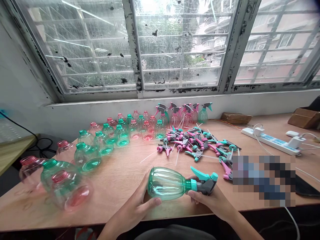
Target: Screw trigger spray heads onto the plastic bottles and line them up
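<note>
I hold a green spray bottle [167,182] on its side over the near edge of the wooden table [120,173]. My left hand [138,205] cups the bottle's round body from below, fingers wrapped round it. My right hand [212,198] grips the grey and teal trigger head [203,181] fitted on its neck. A pile of loose pink and teal trigger heads [197,143] with white tubes lies just beyond the bottle.
Several open green and pink bottles [110,140] stand in rows at the left and middle. Finished spray bottles [185,113] line the wall under the window. A white power strip [272,141] with plugs and cables lies at the right, beside brown packages [236,117].
</note>
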A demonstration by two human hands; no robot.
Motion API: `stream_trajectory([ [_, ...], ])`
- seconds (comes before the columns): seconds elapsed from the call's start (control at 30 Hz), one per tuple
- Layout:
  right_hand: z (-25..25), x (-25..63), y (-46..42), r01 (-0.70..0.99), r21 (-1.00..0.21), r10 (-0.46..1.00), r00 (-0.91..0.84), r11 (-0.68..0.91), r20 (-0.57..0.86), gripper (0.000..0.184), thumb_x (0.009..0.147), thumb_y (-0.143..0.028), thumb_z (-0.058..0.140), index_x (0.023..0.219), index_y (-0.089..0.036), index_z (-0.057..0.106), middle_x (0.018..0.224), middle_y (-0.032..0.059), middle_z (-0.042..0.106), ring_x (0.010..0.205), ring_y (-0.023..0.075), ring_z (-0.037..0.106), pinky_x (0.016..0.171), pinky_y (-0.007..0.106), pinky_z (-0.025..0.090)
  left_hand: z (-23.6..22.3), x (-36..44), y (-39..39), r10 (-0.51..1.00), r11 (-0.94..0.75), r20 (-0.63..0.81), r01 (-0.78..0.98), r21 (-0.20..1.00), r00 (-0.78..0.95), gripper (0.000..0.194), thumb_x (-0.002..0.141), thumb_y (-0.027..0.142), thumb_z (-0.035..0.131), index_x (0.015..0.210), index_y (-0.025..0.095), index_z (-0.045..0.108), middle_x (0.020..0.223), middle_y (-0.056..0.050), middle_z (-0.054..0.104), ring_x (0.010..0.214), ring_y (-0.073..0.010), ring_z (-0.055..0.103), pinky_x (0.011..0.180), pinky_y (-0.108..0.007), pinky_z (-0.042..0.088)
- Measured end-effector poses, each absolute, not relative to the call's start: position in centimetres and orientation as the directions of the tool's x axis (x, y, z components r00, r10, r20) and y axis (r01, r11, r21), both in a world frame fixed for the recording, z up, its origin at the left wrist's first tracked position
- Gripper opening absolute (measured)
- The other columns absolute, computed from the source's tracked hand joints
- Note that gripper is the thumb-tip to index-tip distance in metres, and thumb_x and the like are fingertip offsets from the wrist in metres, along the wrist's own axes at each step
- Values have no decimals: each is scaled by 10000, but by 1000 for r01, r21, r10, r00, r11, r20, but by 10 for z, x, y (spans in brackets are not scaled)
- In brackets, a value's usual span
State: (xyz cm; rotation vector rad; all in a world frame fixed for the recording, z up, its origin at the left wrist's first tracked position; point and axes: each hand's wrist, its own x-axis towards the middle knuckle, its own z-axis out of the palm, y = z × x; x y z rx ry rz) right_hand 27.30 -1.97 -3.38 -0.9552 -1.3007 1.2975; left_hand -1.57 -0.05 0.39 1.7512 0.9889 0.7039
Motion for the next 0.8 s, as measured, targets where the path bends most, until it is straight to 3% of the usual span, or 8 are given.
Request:
stream_trajectory([
  [0.1,-35,273,-20,-120,-988,981,-154,97,115,405,826,-438,835,1102,-185,680,665,-23,695,595,146,600,616,285,525,4,-14,-2,862,-229,55,290,929,504,902,954,442,666,1643,339,92,1738,-12,140,1593,-335,96,1306,-506,69],
  [0.33,-33,273,-21,-102,-991,983,-151,87,102,384,822,-466,829,1036,-175,697,656,-8,701,592,158,613,608,295,530,-2,-15,-2,853,-227,45,291,929,520,981,974,348,644,1625,373,-90,1744,30,-58,1603,-284,0,1305,-494,32],
  [0.5,-32,272,-21,-109,-990,985,-142,86,102,433,801,-472,843,1080,-179,689,661,-19,679,587,155,600,604,301,535,-2,-17,-1,861,-180,4,297,938,509,995,959,398,662,1633,344,-68,1749,-5,-13,1602,-301,0,1302,-506,11],
  [0.67,-30,271,-21,-118,-988,983,-141,103,120,462,796,-486,842,1111,-188,682,654,-22,680,577,154,596,602,303,534,4,-16,0,839,-211,4,319,924,544,900,956,445,667,1644,330,99,1740,-29,130,1597,-331,53,1308,-509,36],
  [0.8,-29,271,-22,-101,-989,982,-146,104,118,470,795,-491,844,1122,-198,677,667,-20,674,582,164,590,603,316,531,2,-17,-1,837,-223,24,300,927,547,991,958,400,676,1637,349,-45,1749,-23,38,1599,-324,40,1303,-512,50],
])
